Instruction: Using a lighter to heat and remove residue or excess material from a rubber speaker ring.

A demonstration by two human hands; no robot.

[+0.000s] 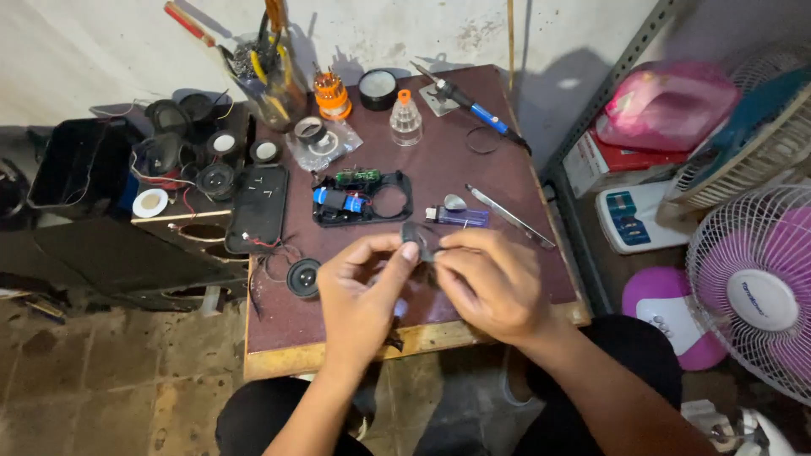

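Both my hands meet over the front of a small brown work table [507, 152]. My left hand [363, 291] and my right hand [490, 279] pinch a small dark flat part [417, 239] between their fingertips. Just behind it lies an opened black speaker housing [363, 198] with a blue battery and a green circuit board inside. A small round speaker [302, 277] on thin wires rests left of my left hand. A purple lighter [458, 216] lies just beyond my right hand.
A soldering iron [470, 106], tweezers [511, 218], a clear bottle [405, 120], a screwdriver-bit set [332, 95] and a tool jar [266, 72] stand at the back. Loose speakers [198, 152] lie on a black box at left. Fans [760, 287] crowd the right.
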